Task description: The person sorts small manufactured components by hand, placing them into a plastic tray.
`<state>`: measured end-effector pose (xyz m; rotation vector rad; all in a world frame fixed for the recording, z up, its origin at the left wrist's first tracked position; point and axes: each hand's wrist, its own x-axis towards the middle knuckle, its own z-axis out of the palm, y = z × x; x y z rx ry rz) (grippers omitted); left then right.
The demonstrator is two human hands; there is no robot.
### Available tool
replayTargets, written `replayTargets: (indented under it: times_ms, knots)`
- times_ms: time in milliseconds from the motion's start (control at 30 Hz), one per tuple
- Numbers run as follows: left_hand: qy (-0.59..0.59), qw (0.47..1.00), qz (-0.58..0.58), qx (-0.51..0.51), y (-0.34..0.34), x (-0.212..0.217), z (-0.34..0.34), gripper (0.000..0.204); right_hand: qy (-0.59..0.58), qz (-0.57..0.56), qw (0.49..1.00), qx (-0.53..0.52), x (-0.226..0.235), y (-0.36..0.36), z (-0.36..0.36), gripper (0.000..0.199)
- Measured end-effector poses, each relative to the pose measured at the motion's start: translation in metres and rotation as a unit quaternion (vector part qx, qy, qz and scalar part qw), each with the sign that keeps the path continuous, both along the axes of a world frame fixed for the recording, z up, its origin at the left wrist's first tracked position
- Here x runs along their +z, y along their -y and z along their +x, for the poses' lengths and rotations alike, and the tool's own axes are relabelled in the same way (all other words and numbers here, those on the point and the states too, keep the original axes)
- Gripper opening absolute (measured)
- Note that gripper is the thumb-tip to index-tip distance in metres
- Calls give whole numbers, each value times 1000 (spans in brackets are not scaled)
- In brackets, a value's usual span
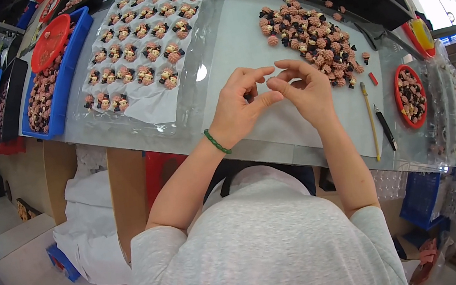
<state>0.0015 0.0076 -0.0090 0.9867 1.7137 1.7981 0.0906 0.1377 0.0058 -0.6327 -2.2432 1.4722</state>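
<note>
Left hand (pixel 240 104): fingers curled, fingertips pinched together; contents too small to tell.
Right hand (pixel 305 88): fingertips pinched, touching left hand.
Nearby: heap of small pink-and-black figurines (pixel 313 38) on grey worktop (pixel 242 40).

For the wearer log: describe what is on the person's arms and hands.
Both hands are bare, without gloves. The left hand has a green bead bracelet at the wrist. The right hand wears nothing visible. Short light grey sleeves end above the elbows.
</note>
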Motion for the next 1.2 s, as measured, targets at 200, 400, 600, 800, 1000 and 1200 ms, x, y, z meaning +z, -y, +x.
replayTargets:
  times_ms: [200,400,600,800,1000,1200]
  knots:
    - [206,976,60,-33,2,4,-4,19,-115,-448,886,-25,-7,18,12,27]
    - [279,959,49,-22,4,-5,0,16,-142,-318,937,-27,-19,37,17,21]
    - [409,908,77,-38,7,-8,2,25,-199,-143,968,-48,-25,39,21,22]
    - [484,862,105,-106,15,3,-6,29,-174,-77,982,7,-16,26,25,21]
    - [212,977,24,-26,18,-1,2,27,-80,-196,977,13,-2,30,13,18]
    - [39,999,-33,-15,30,8,20,40,-74,-188,979,-24,-8,43,7,17]
